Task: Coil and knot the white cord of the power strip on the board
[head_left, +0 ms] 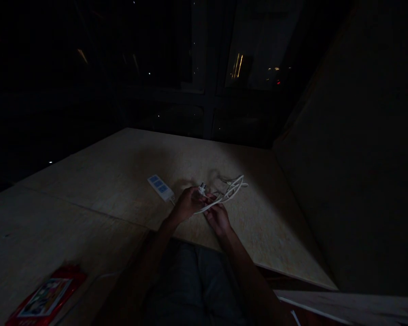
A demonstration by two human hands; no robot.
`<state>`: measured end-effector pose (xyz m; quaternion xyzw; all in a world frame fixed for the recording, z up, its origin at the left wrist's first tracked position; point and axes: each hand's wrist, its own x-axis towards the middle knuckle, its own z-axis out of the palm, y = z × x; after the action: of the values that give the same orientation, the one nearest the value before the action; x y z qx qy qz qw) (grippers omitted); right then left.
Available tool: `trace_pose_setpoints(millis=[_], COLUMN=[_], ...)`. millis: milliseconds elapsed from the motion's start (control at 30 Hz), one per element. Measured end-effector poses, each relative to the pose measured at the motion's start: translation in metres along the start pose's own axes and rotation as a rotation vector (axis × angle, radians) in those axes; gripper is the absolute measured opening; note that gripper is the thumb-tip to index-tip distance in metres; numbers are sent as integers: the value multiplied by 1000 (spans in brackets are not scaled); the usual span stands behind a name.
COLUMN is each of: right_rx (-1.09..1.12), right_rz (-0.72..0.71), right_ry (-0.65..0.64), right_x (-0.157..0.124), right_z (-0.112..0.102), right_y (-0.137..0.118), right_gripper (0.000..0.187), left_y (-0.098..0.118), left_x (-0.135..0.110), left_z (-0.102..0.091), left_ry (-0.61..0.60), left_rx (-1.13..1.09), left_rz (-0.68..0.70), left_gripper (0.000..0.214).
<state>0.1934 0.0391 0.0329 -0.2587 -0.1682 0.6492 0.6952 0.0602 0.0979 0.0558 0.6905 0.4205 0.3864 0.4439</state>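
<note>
A white plug (pixel 202 189) with metal prongs pointing up is pinched in the fingers of my left hand (pixel 187 203). Loops of white power cord (pixel 234 190) stick out to the right, gripped by my right hand (pixel 218 216) close beside the left one. Just left of my hands, a white power strip (pixel 160 187) with blue socket faces lies on the table, its cord running toward my left hand. Both hands are over the table near its front edge, and dim light hides some of the fingers.
The pale wooden table (pixel 115 158) has a seam across its left part. At the lower left lies a red packet (pixel 46 296) with a picture label, a thin cord near it. A dark panel (pixel 353 181) rises on the right. Dark windows (pixel 251 59) stand behind the table.
</note>
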Motion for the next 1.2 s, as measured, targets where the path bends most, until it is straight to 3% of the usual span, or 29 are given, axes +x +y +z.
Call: trace_pose_setpoints(millis=[133,200,267,367,400,500,600,667,867,933,1067,1200], right_rx=[-13,-12,-3,7,11,47,88,113,178,181,94,-46], right_rz=[60,83,105,151,162,171,183,183,209,195,155,97], right_ry=[-47,-51,-53,0,32,106,108,92,101,121,166,91], right_x=[0,0,-1,-4,-5,-9,-12,-14,-11,-8,-7,-17], right_z=[-7,-9,-11,-18,-20,-24,-21,-18,-16,-16,-13,-7], right_y=[0,0,-1,-1,-1,0,0,-1,-4,-3,7,17], right_gripper=[33,31,31,27,23,16,11,10,7,6,19,39], left_y=[-1,1,6,15,19,28,31,31,29,29,34,60], left_x=[17,25,32,44,49,61,68,69,67,66,69,78], left_z=[-3,-5,-7,-13,-15,-20,-18,-15,-15,-17,-18,-15], left_ry=[-116,-217,-329,-407,-401,-394,-508,-580,-825,-789,-506,-275], left_rx=[253,349,472,705,776,880,855,787,346,275,258,291], left_rz=[157,223,265,273,274,317,393,381,95,21,-17,-8], left_gripper=[88,91,76,29,22,32,24,36,26,26,17,16])
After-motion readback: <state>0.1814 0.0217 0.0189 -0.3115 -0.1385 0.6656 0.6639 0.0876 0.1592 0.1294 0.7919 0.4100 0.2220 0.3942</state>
